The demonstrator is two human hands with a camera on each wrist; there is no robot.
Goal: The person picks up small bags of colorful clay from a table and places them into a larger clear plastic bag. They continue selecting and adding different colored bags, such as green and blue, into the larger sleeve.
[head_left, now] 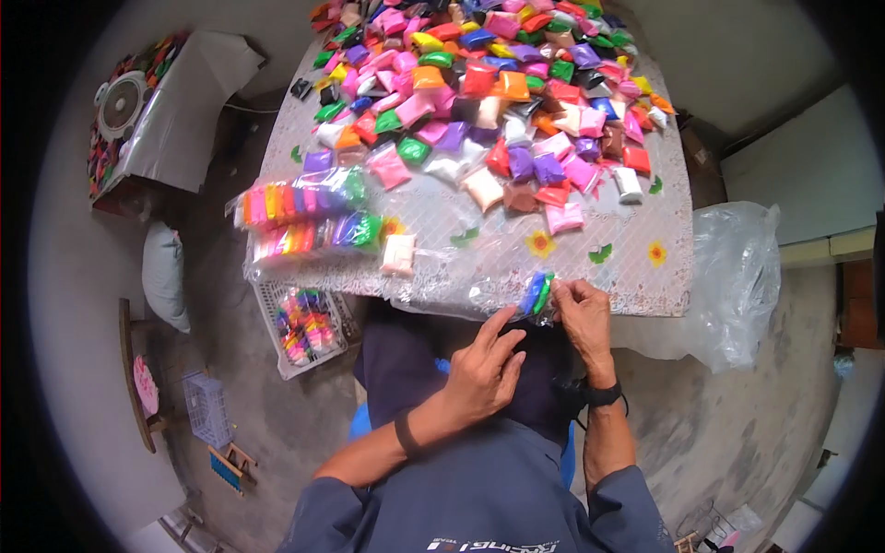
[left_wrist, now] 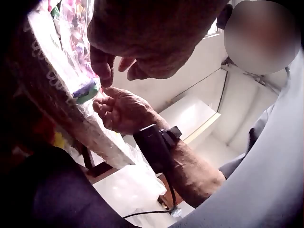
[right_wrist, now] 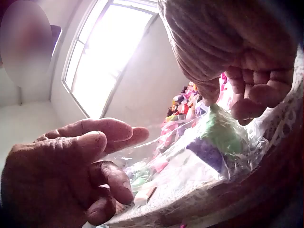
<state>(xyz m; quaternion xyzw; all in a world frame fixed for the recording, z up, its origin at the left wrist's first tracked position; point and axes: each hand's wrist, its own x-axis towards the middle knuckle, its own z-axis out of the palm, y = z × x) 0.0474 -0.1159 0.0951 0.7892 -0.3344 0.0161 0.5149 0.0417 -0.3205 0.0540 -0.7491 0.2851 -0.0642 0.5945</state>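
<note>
A clear plastic bag (head_left: 461, 293) lies along the near table edge. At its right end are a blue packet (head_left: 532, 293) and a green packet (head_left: 545, 290), side by side. My right hand (head_left: 585, 318) pinches the bag's plastic beside the green packet, its thumb close to the fingertips in the right wrist view. Just left of the packets is my left hand (head_left: 484, 369), its fingers loosely extended and spread, fingertips right by the bag's film. A pale packet (head_left: 398, 254) rests on the tablecloth beyond the bag's left end.
Many colourful packets (head_left: 479, 81) are heaped over the far table. Two filled clear bags (head_left: 304, 198) of packets lie at its left edge. Below stands a grey crate (head_left: 288, 369) with more filled bags. Clear plastic sheeting (head_left: 735, 276) hangs at the right.
</note>
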